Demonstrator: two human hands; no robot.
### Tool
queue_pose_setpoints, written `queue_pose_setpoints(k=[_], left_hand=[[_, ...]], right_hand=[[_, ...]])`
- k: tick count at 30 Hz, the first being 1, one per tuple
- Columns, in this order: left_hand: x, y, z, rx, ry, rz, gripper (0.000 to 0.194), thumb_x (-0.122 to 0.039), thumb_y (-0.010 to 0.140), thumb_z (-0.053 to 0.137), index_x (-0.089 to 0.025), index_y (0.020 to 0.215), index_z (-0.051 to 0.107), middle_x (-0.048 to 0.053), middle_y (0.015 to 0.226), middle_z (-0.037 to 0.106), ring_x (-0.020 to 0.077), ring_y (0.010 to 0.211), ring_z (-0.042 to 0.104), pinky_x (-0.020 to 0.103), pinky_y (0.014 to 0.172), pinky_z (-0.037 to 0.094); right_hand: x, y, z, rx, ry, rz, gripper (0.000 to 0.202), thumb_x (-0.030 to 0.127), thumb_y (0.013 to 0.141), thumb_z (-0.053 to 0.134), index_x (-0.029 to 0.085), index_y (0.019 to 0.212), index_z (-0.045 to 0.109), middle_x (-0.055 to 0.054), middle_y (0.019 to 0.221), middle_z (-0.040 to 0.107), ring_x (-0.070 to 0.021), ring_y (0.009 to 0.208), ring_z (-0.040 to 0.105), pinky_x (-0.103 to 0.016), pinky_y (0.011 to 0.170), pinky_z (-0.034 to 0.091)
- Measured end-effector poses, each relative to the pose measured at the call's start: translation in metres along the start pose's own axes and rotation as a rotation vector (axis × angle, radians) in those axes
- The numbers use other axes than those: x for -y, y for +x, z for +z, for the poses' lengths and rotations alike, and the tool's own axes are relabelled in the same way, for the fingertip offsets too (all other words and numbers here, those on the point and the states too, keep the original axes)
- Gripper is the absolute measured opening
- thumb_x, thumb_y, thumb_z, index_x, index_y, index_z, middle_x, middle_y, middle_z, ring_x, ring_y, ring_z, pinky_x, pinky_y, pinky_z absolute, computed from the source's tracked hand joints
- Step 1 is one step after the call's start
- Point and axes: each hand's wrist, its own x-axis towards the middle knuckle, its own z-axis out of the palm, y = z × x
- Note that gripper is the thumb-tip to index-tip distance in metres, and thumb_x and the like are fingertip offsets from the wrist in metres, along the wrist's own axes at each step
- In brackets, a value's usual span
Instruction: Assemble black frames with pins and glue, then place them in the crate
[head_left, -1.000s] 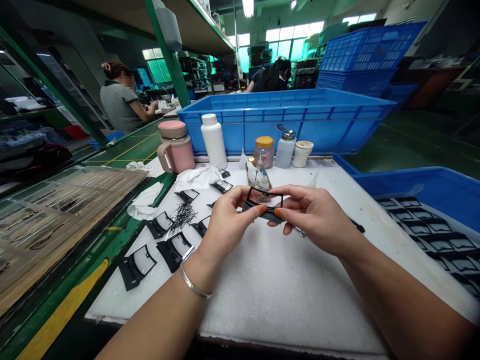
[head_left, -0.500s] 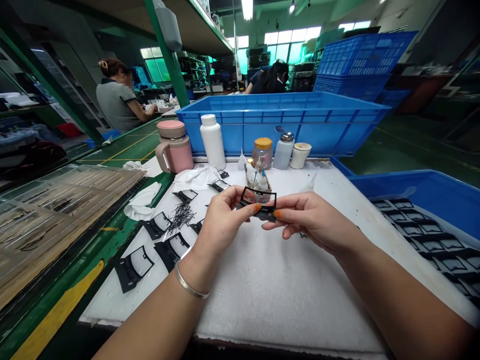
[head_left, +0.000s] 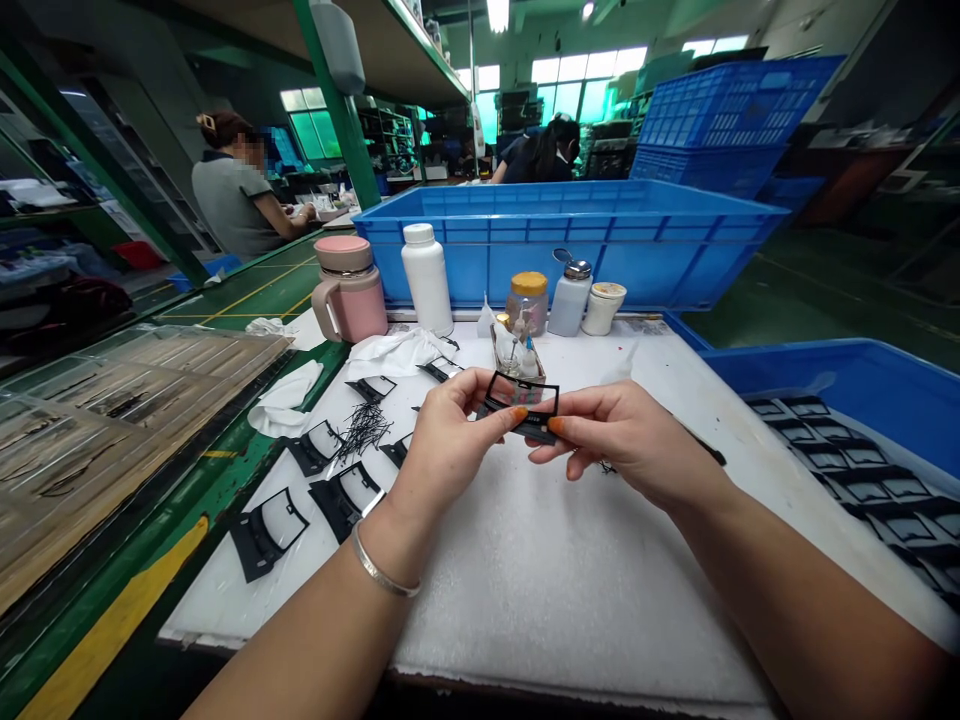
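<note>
Pinching black frame (head_left: 535, 424): left fingers (head_left: 501, 424) at left side, right fingers (head_left: 574, 428) lower right.

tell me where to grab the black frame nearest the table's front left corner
Likely by the broad solid end of that black frame, pinched from the left: that end points left and toward the person, while its open window has only thin bars, and a second frame lies to the right.

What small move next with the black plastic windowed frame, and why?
Probably slide the right hand slightly inward along the black plastic windowed frame: the right thumb rests at its lower right end, while the left hand, pinching its left side, could steady it.
</note>
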Motion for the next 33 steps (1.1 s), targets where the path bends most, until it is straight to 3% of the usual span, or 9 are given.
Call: queue_pose_setpoints(k=[8,12,17,26,28,31,33], left_hand=[[-0.002,-0.001,0.001,0.008,-0.019,-0.024,0.018,-0.021,0.074,0.071,-0.014,0.087,0.061,0.003,0.083,0.061,0.0123,0.072,0.056,0.019,0.055,0.047],[-0.003,-0.002,0.002,-0.001,-0.040,-0.024,0.018,-0.020,0.074,0.071,-0.013,0.087,0.061,0.004,0.082,0.062,0.0126,0.071,0.057,0.019,0.055,0.047],[-0.002,-0.001,0.003,0.004,-0.100,-0.044,0.019,-0.019,0.072,0.071,-0.012,0.087,0.061,0.007,0.085,0.065,0.0138,0.071,0.059,0.020,0.053,0.047],[0.006,0.000,0.005,0.002,-0.156,-0.030,0.022,-0.021,0.070,0.077,-0.014,0.083,0.061,0.006,0.085,0.064,0.0125,0.071,0.057,0.023,0.061,0.046],[0.008,0.001,0.003,-0.057,-0.071,0.034,0.032,-0.024,0.070,0.078,-0.016,0.096,0.062,0.005,0.087,0.063,0.0127,0.074,0.056,0.024,0.067,0.047],[0.001,0.003,-0.007,-0.240,0.041,0.158,0.050,-0.030,0.071,0.078,-0.021,0.115,0.056,0.005,0.097,0.059,0.0135,0.080,0.054,0.025,0.073,0.047],[-0.010,0.003,-0.021,-0.359,0.077,0.242,0.039,-0.033,0.078,0.072,-0.020,0.112,0.056,0.005,0.099,0.059,0.0141,0.083,0.055,0.024,0.074,0.047]], right_hand=[[0.001,0.000,0.001,-0.030,-0.036,-0.023,0.022,0.028,0.086,0.062,0.015,0.098,0.075,-0.008,0.088,0.075,-0.0187,0.077,0.073,-0.017,0.054,0.054],[0.000,-0.001,0.001,-0.038,-0.057,-0.015,0.025,0.035,0.085,0.065,0.018,0.099,0.076,-0.008,0.091,0.075,-0.0192,0.080,0.072,-0.018,0.056,0.054],[-0.009,0.002,-0.002,-0.116,-0.147,-0.009,0.030,0.047,0.079,0.070,0.022,0.093,0.077,-0.008,0.085,0.075,-0.0172,0.068,0.069,-0.021,0.052,0.053],[-0.030,0.008,-0.014,-0.205,-0.170,0.013,0.030,0.049,0.070,0.076,0.027,0.089,0.077,-0.007,0.080,0.075,-0.0211,0.065,0.067,-0.026,0.051,0.056],[-0.031,0.011,-0.016,-0.207,-0.119,0.052,0.030,0.047,0.069,0.077,0.026,0.090,0.076,-0.008,0.082,0.075,-0.0217,0.069,0.069,-0.024,0.052,0.056],[-0.029,0.015,-0.019,-0.240,-0.010,0.112,0.031,0.045,0.062,0.082,0.024,0.085,0.076,-0.008,0.078,0.074,-0.0180,0.062,0.067,-0.020,0.048,0.055],[-0.025,0.016,-0.020,-0.258,0.050,0.136,0.032,0.041,0.058,0.085,0.024,0.083,0.075,-0.008,0.074,0.073,-0.0157,0.058,0.066,-0.017,0.045,0.054]])
